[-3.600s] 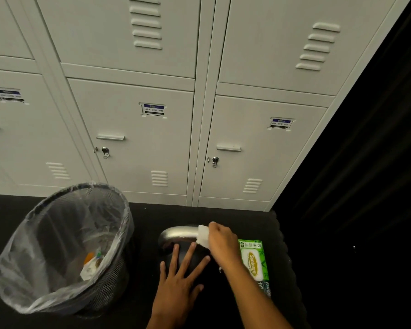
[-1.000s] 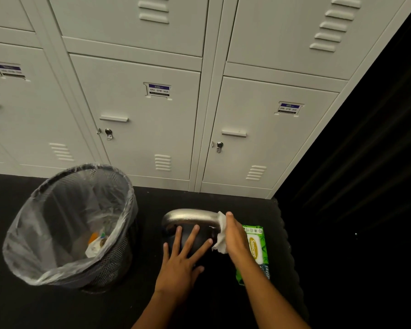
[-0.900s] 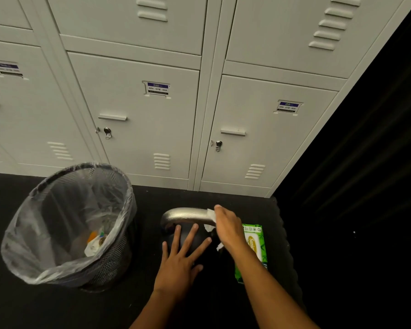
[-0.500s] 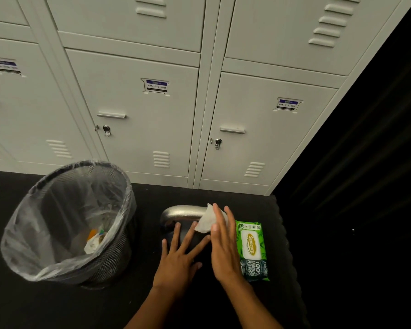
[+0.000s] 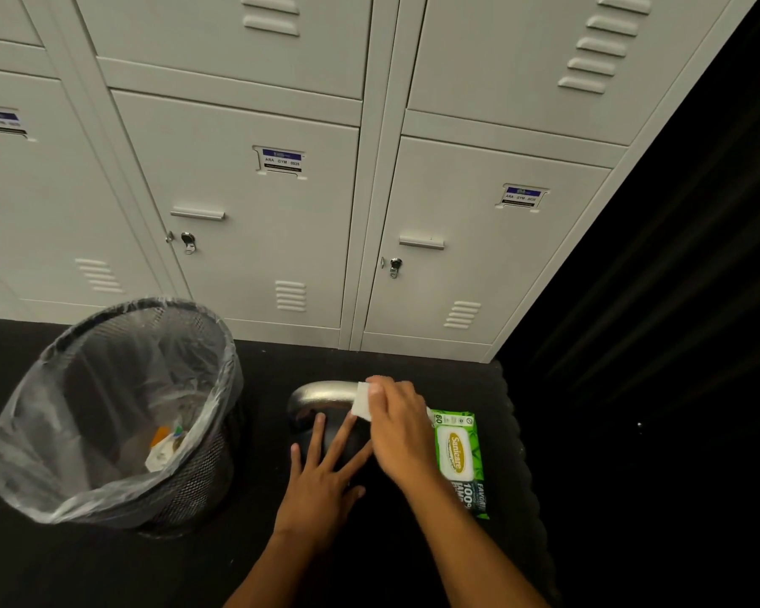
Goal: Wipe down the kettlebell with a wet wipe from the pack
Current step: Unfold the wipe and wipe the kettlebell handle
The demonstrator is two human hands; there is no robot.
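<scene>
On black matting [image 5: 84, 572] below grey lockers [image 5: 246, 221], right hand [image 5: 402, 436] fingers pinch wipe [image 5: 364, 400]; left hand [image 5: 321, 480] splayed.

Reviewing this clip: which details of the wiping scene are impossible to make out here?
Head view only:
- Kettlebell body: black on black floor, covered by the left hand.
- Wet wipe: mostly hidden under the right hand.
- Wipe pack: near edge hidden by the forearm.
- Bin contents: blurred by the liner.

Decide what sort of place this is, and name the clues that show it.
Probably a gym locker room: grey metal lockers with labels reading "GYM", a kettlebell on dark floor matting, and a lined mesh bin.
</scene>
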